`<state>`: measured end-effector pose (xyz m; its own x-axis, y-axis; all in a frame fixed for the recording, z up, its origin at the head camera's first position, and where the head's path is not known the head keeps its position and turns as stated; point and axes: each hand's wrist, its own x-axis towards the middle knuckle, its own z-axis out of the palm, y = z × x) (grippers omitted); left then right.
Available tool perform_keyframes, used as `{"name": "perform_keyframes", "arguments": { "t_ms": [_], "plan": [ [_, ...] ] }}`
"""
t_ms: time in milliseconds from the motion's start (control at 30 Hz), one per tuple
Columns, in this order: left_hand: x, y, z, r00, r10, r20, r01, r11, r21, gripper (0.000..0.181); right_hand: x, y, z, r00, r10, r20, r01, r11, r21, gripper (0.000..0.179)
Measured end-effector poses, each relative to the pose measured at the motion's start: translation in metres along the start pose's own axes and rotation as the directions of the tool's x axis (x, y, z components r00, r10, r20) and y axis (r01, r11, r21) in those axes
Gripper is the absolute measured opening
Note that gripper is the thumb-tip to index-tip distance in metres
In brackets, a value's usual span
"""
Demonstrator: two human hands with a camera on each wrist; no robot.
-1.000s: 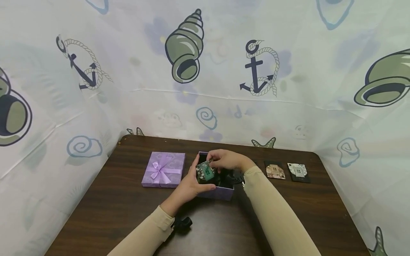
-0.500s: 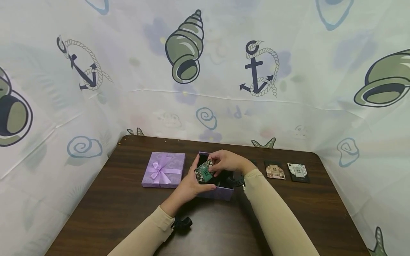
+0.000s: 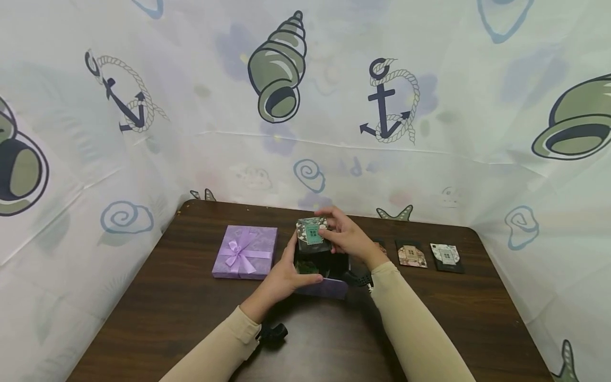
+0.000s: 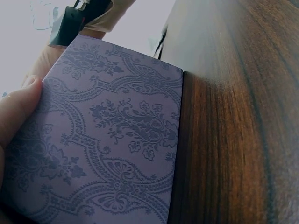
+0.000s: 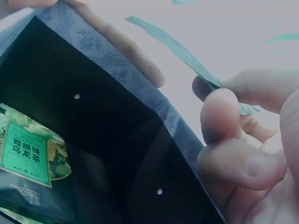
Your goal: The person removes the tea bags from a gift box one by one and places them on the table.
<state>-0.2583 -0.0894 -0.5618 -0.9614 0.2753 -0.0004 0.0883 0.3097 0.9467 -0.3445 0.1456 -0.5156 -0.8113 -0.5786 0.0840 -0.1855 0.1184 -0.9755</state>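
Observation:
My left hand (image 3: 281, 278) grips a purple patterned gift box (image 3: 329, 289) at its left end, thumb over the near side. In the left wrist view the thumb (image 4: 21, 107) lies against the patterned wall of the box. Above the far part of the box, my right hand (image 3: 350, 239) pinches a tea packet (image 3: 311, 232) with a green label, seen edge-on in the right wrist view. Inside the black-lined box, another tea packet (image 5: 28, 151) with a green label stays at one end.
A purple lid (image 3: 244, 253) with a ribbon bow lies left of the box. Two tea packets lie at the right, one with a tan label (image 3: 410, 255) and one with a pale label (image 3: 446, 257). Part of another packet shows behind the right wrist. A patterned cloth hangs behind the table.
The right hand has lifted the tea packet up and away from the box's opening, and more of the packet now shows. The left hand keeps its hold on the box.

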Motion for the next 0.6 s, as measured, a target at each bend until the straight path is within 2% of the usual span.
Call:
{"name": "perform_keyframes", "arguments": {
  "t_ms": [267,433,600],
  "plan": [
    [-0.001,-0.001,0.002,1.000,-0.001,0.022,0.001,1.000,0.010,0.142,-0.021,-0.002,0.003,0.986,-0.020,-0.164,0.016,0.999,-0.030,0.029],
    [0.000,0.000,0.002,1.000,0.004,0.019,-0.004,1.000,-0.003,0.141,-0.035,-0.003,0.003,0.975,-0.038,-0.220,0.023,0.997,-0.074,0.031],
    [0.000,0.000,-0.001,1.000,-0.008,0.000,0.008,0.999,0.031,0.141,-0.045,-0.003,0.005,0.959,-0.083,-0.271,0.058,0.993,-0.100,0.036]
  ]
}}
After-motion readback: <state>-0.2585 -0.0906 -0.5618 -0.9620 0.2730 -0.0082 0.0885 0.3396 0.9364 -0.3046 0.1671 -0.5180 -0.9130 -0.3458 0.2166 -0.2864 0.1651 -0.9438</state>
